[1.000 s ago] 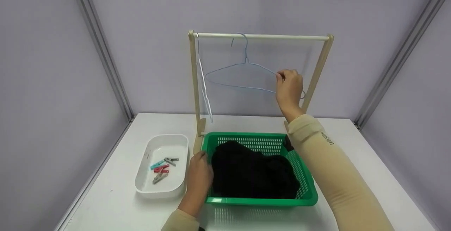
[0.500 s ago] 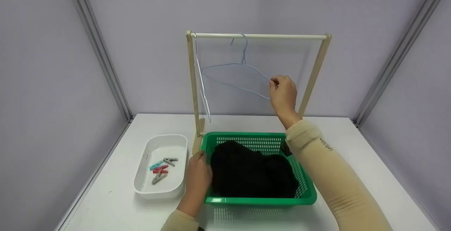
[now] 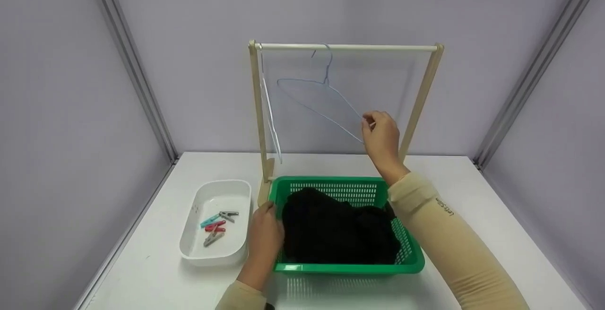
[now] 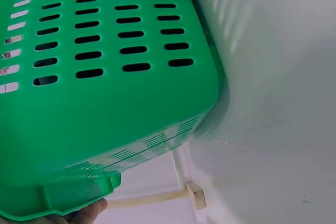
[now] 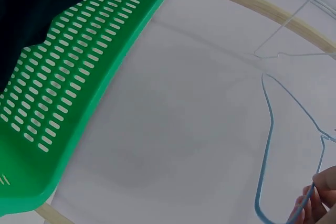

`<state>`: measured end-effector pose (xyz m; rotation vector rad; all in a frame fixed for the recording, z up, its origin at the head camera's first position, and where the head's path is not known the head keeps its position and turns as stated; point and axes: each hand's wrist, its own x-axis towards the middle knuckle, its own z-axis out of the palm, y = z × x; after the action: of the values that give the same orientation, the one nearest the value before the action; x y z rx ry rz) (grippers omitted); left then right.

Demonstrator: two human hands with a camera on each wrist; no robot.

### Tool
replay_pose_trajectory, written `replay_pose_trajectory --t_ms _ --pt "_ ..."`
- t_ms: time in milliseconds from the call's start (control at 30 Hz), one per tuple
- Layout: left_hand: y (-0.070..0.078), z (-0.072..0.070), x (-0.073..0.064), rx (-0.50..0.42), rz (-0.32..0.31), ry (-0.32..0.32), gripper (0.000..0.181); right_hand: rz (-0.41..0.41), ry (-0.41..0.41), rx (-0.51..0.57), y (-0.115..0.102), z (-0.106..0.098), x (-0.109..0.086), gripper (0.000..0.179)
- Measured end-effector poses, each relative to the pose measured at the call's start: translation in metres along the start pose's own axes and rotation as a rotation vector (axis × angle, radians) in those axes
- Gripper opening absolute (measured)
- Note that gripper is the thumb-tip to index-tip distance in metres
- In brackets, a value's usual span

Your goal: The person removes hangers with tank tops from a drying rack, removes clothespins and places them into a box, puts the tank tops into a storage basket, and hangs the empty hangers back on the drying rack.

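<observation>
A thin blue wire hanger (image 3: pixel 302 81) hangs by its hook from the white rod (image 3: pixel 378 47) of a wooden rack. My right hand (image 3: pixel 382 137) pinches its right end between thumb and fingers; the right wrist view shows the same hand (image 5: pixel 319 198) on the blue wire. At the left rim of the green basket (image 3: pixel 359 269), my left hand (image 3: pixel 265 234) grips the edge, with its fingertips (image 4: pixel 89 212) showing under the rim in the left wrist view. Black cloth (image 3: pixel 338 232) lies bunched inside the basket.
A white hanger (image 3: pixel 272 116) hangs at the rod's left end, beside the wooden post (image 3: pixel 260 111). Left of the basket, a white tray (image 3: pixel 191 244) holds several clothespins (image 3: pixel 215 227). Walls enclose the white table (image 3: pixel 156 262) at the back and sides.
My right hand has moved down and slightly left, pulling the blue hanger's right end with it. The hanger now tilts and turns, its left end higher. The left hand stays at the basket.
</observation>
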<state>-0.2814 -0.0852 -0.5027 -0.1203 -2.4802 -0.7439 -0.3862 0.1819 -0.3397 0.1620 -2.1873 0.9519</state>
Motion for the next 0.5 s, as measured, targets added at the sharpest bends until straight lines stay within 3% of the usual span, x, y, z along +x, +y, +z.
replay_pose_trajectory --t_ms 267,500 --pt "0.001 0.001 -0.001 0.022 0.031 0.012 0.029 0.0 -0.019 0.0 0.004 -0.002 -0.014 0.015" --pt "0.002 0.002 0.001 0.003 0.006 0.004 0.028 -0.014 -0.023 0.003 0.007 -0.005 -0.019 0.015"
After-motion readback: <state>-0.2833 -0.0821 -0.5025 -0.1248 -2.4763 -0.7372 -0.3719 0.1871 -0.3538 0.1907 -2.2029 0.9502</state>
